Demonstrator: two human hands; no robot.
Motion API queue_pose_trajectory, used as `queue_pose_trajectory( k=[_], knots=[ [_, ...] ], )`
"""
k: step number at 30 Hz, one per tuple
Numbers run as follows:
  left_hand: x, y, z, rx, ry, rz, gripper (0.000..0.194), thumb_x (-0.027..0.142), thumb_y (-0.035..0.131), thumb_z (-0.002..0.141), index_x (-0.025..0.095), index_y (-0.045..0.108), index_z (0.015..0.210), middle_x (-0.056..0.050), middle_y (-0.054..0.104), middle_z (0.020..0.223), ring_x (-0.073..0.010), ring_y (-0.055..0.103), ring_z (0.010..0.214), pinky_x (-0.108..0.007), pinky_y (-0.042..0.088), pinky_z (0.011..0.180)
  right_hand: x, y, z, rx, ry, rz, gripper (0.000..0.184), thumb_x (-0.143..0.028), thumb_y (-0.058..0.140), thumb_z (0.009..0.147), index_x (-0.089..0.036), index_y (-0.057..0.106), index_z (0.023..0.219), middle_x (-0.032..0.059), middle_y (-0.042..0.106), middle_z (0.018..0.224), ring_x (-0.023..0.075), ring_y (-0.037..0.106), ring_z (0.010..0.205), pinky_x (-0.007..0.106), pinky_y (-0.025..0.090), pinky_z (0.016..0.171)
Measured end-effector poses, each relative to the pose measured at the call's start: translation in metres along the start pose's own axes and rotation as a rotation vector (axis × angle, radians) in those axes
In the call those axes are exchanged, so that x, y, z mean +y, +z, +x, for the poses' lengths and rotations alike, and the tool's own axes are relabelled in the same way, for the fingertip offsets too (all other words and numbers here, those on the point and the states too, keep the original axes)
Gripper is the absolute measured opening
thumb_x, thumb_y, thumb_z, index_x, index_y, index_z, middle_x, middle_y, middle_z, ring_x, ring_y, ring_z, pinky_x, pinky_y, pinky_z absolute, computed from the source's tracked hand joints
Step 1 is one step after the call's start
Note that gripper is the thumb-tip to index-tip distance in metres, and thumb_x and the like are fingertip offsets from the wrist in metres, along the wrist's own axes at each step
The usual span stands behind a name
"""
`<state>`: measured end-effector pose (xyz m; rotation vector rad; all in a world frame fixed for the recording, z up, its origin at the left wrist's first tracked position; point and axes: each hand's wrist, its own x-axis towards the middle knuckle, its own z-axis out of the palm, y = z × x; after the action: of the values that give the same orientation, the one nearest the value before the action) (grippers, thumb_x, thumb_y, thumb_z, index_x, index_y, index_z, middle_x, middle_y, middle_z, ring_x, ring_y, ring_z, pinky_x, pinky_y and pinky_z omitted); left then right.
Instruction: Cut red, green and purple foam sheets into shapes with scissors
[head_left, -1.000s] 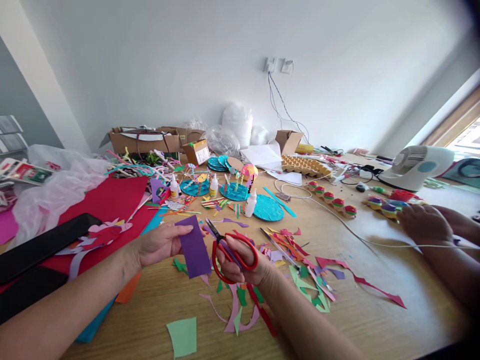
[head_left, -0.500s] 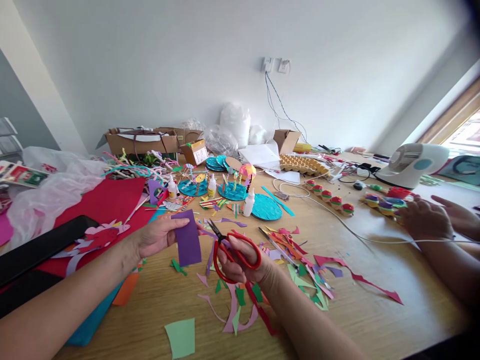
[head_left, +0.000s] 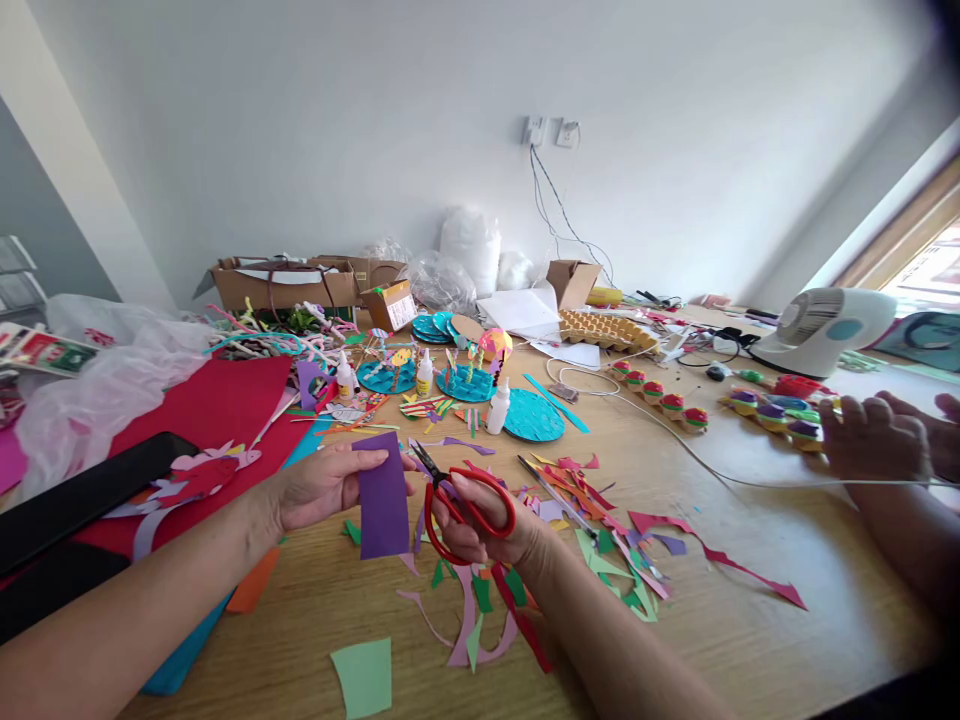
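A purple rectangle of paper (head_left: 384,510) is pinched in my left hand (head_left: 319,487), thumb on its front and fingers behind. My right hand (head_left: 480,520) grips red-handled scissors (head_left: 499,490), their dark blades parted a little and pointing up and left, just right of the paper's edge. Below both hands lie paper scraps (head_left: 465,600) in pink, green and red. A light green paper piece (head_left: 363,676) rests near the front edge. Beyond the scissors stands a white glue bottle (head_left: 496,408) beside a blue textured disc (head_left: 534,415).
At right, another person's hands (head_left: 874,440) are near painted egg-carton strips (head_left: 776,420). A white cable (head_left: 697,440) crosses the table there. A white fan (head_left: 825,330) stands behind. Red sheets (head_left: 210,400) and a black object (head_left: 97,490) lie left. Cardboard boxes (head_left: 281,285) line the wall.
My left hand has brought the purple paper slightly right and down, closer to the scissors. The scissors have barely moved. The other person's hands have lifted and shifted right from the egg-carton strip.
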<state>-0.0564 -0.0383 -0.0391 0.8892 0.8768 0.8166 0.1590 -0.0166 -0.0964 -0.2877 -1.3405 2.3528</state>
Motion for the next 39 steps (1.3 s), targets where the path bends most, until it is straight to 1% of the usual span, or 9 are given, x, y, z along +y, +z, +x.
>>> queue_pose_trajectory(
  k=[6,16,20,24,27,31,33,36,39],
  knots=[
    [0.002,-0.003,0.005,0.034,-0.001,0.044,0.019,0.019,0.062,0.076,0.011,0.07,0.092,-0.014,0.073,0.093,-0.0237,0.067,0.088,-0.031,0.053,0.078,0.001,0.001,-0.001,0.014,0.012,-0.016,0.043,-0.054,0.05,0.081,-0.012,0.054,0.076,-0.0067,0.044,0.044,0.0056,0.039,0.032,0.018,0.027,0.034],
    [0.008,-0.031,0.001,0.168,-0.048,0.116,0.011,0.017,0.069,0.069,0.015,0.072,0.08,-0.012,0.074,0.086,-0.0241,0.069,0.08,-0.03,0.055,0.07,-0.009,-0.006,-0.005,-0.082,-0.088,0.08,0.042,-0.052,0.047,0.083,-0.012,0.055,0.075,-0.007,0.042,0.042,0.0049,0.036,0.029,0.015,0.025,0.03],
    [0.008,-0.032,0.002,0.196,-0.068,0.224,0.019,0.023,0.074,0.063,0.016,0.071,0.081,-0.011,0.074,0.089,-0.0245,0.069,0.079,-0.028,0.055,0.068,-0.011,-0.006,-0.007,-0.061,-0.094,0.076,0.041,-0.051,0.047,0.084,-0.012,0.055,0.074,-0.0066,0.042,0.043,0.0046,0.035,0.03,0.015,0.025,0.03],
    [0.021,-0.033,-0.001,0.204,-0.109,0.33,0.027,0.032,0.076,0.06,0.016,0.071,0.081,-0.009,0.074,0.087,-0.0231,0.068,0.082,-0.025,0.054,0.067,-0.01,-0.007,-0.006,-0.037,-0.123,0.05,0.041,-0.051,0.046,0.085,-0.013,0.055,0.075,-0.0064,0.042,0.044,0.0051,0.035,0.03,0.016,0.024,0.03],
    [0.033,-0.029,-0.006,0.23,-0.086,0.399,0.032,0.038,0.076,0.059,0.016,0.071,0.083,-0.008,0.073,0.086,-0.0228,0.067,0.083,-0.025,0.053,0.065,-0.009,-0.002,-0.003,0.063,-0.183,-0.012,0.039,-0.051,0.046,0.085,-0.014,0.054,0.075,-0.0066,0.042,0.044,0.005,0.035,0.031,0.017,0.023,0.031],
    [0.034,-0.008,-0.006,0.364,0.096,0.321,0.035,0.039,0.073,0.061,0.017,0.067,0.087,-0.004,0.072,0.078,-0.0186,0.066,0.07,-0.026,0.053,0.059,-0.009,0.014,0.005,0.374,-0.319,-0.238,0.032,-0.04,0.058,0.08,-0.014,0.05,0.064,-0.0034,0.049,0.048,0.0058,0.043,0.042,0.017,0.031,0.041],
    [0.029,0.005,-0.002,0.413,0.187,0.306,0.035,0.04,0.072,0.062,0.017,0.064,0.086,-0.003,0.07,0.073,-0.0182,0.064,0.064,-0.028,0.053,0.057,-0.01,0.024,0.008,0.482,-0.312,-0.255,0.027,-0.035,0.068,0.072,-0.015,0.051,0.074,-0.0031,0.054,0.056,0.0063,0.047,0.046,0.017,0.033,0.044],
    [0.019,0.021,0.007,0.473,0.282,0.342,0.035,0.041,0.07,0.061,0.016,0.062,0.086,0.0,0.066,0.065,-0.0174,0.061,0.058,-0.028,0.051,0.053,-0.01,0.034,0.011,0.548,-0.282,-0.261,0.032,-0.028,0.074,0.062,-0.016,0.05,0.079,-0.0043,0.056,0.065,0.0072,0.05,0.049,0.019,0.037,0.046],
    [0.013,0.028,0.012,0.457,0.351,0.399,0.031,0.043,0.067,0.064,0.017,0.06,0.08,0.001,0.063,0.063,-0.0167,0.059,0.056,-0.027,0.05,0.053,-0.01,0.037,0.013,0.597,-0.28,-0.28,0.031,-0.024,0.073,0.059,-0.017,0.049,0.076,-0.0061,0.054,0.061,0.0076,0.051,0.047,0.019,0.038,0.046]
  ],
)
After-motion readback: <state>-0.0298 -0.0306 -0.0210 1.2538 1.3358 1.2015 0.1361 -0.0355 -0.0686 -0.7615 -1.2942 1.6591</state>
